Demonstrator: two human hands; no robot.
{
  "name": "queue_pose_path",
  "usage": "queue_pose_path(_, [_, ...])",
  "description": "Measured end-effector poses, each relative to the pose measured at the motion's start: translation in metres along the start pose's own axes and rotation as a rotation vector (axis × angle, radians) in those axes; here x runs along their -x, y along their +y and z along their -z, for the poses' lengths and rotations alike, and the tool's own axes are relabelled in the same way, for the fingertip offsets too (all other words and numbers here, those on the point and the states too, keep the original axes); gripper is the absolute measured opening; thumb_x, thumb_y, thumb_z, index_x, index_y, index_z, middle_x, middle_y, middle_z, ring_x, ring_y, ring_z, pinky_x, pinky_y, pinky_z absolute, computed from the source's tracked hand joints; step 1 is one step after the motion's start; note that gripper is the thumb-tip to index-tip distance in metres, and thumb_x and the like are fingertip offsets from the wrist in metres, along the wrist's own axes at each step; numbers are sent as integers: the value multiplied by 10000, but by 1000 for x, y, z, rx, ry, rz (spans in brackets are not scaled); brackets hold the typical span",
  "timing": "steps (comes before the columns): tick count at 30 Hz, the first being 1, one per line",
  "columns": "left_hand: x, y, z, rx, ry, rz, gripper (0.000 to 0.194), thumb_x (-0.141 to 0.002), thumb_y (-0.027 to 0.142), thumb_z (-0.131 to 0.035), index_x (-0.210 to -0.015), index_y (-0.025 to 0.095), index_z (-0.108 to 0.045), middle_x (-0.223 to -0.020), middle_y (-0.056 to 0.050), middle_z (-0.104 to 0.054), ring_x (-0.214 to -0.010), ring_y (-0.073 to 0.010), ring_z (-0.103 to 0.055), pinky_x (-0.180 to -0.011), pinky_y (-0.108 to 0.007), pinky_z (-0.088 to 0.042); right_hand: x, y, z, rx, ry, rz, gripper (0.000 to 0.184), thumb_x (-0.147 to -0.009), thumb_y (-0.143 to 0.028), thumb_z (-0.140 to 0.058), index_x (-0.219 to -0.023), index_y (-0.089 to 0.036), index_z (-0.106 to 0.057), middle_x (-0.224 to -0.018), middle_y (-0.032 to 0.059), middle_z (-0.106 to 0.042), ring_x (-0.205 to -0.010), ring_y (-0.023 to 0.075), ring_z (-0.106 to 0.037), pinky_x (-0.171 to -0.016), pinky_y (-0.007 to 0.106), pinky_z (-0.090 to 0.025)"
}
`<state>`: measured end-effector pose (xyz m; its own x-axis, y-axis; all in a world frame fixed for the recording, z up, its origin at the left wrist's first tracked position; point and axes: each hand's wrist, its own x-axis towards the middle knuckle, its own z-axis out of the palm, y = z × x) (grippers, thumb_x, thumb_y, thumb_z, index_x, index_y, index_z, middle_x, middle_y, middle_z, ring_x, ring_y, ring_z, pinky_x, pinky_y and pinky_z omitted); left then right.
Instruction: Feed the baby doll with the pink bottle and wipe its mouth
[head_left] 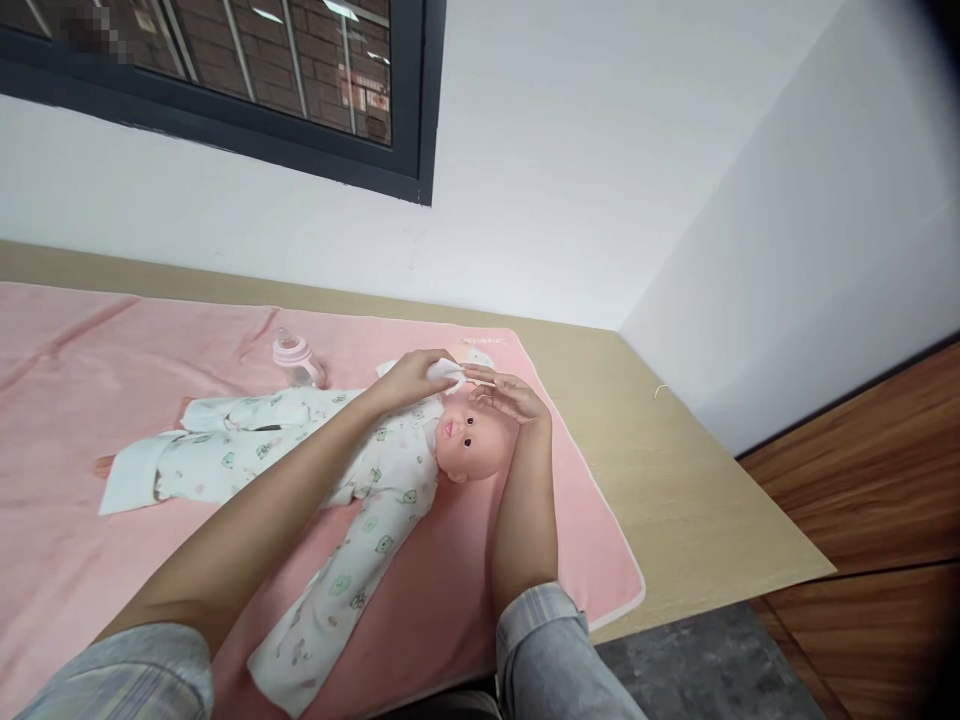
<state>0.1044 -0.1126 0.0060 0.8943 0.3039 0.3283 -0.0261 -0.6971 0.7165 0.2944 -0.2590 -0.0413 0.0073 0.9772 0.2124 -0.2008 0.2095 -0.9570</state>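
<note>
A baby doll [465, 440] in a white printed sleepsuit [315, 470] lies on its back on a pink blanket [90, 400], head to the right. My left hand [409, 380] pinches a white wipe [450, 372] against the far side of the doll's face. Fingers spread, my right hand [510, 398] rests flat on the top of the doll's head.
A clear baby bottle with a pink collar [296, 358] lies on the blanket just behind the doll. The blanket covers a light wooden table [675, 480] set against a white wall below a dark-framed window [300, 90]. A small hook-like object [660, 391] lies on bare tabletop at right.
</note>
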Motion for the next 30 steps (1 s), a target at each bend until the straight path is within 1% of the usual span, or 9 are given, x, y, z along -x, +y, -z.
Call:
queue_pose_path(3, [7, 4, 5, 54, -40, 18, 409, -801, 510, -629, -982, 144, -664, -1017, -68, -702, -964, -278, -640, -891, -337, -478, 1, 15, 6, -134, 122, 64, 473, -811, -411, -700, -1222, -178, -681, -1536, 96, -456, -1027, 205, -672, -810, 287, -568])
queue_pose_path(6, [17, 8, 12, 118, -103, 36, 393, -823, 507, -635, -981, 149, -670, -1000, -48, -704, -927, -251, -642, -832, -299, -485, 2, 37, 16, -263, 252, 147, 446, -832, -423, -649, -1242, -250, -664, -1567, 33, -423, -1070, 191, -669, -860, 295, -568])
queue_pose_path(9, [28, 8, 17, 129, -199, 85, 395, -834, 533, -630, -941, 159, -695, -930, -36, -710, -862, -238, -646, -744, -277, -482, -2, 55, 24, -318, 344, 98, 411, -871, -411, -587, -1262, -293, -635, -1554, 6, -445, -1097, 166, -663, -924, 311, -558])
queue_pose_path(13, [40, 8, 18, 99, -326, 126, 405, -814, 571, -636, -905, 184, -714, -860, -34, -715, -775, -234, -654, -662, -271, -477, -11, 67, 26, -324, 349, 40, 418, -878, -393, -571, -1281, -294, -615, -1507, 20, -505, -1104, 161, -666, -963, 331, -548])
queue_pose_path(16, [46, 12, 17, 15, -403, 144, 329, -837, 523, -611, -899, 216, -710, -815, -10, -708, -706, -214, -650, -654, -267, -468, -16, 73, 25, -317, 352, 21, 436, -868, -404, -598, -1291, -297, -604, -1464, 26, -551, -1087, 166, -675, -981, 353, -547])
queue_pose_path(18, [48, 14, 16, -86, -416, 139, 260, -859, 458, -578, -884, 230, -701, -773, 5, -693, -677, -205, -637, -627, -260, -438, -17, 75, 24, -310, 357, -12, 454, -866, -409, -617, -1306, -300, -592, -1433, 30, -580, -1079, 173, -679, -1002, 371, -538])
queue_pose_path(22, [50, 16, 11, -235, -381, 102, 199, -853, 374, -543, -849, 236, -686, -754, 8, -680, -669, -206, -618, -589, -260, -382, -19, 79, 22, -290, 357, -86, 471, -869, -398, -630, -1325, -290, -582, -1381, 46, -624, -1086, 175, -680, -1035, 372, -517])
queue_pose_path(26, [51, 14, 4, -314, -349, 61, 178, -839, 335, -538, -849, 245, -692, -783, 4, -689, -686, -211, -624, -596, -269, -372, -22, 84, 21, -258, 363, -93, 454, -857, -401, -645, -1290, -272, -603, -1331, 47, -658, -1114, 179, -675, -1064, 382, -501])
queue_pose_path(30, [52, 13, 2, -336, -340, 49, 164, -843, 320, -535, -838, 247, -682, -786, 1, -691, -690, -216, -625, -599, -276, -367, -25, 90, 22, -242, 382, -84, 461, -841, -410, -667, -1272, -259, -604, -1293, 48, -679, -1123, 184, -675, -1071, 393, -502])
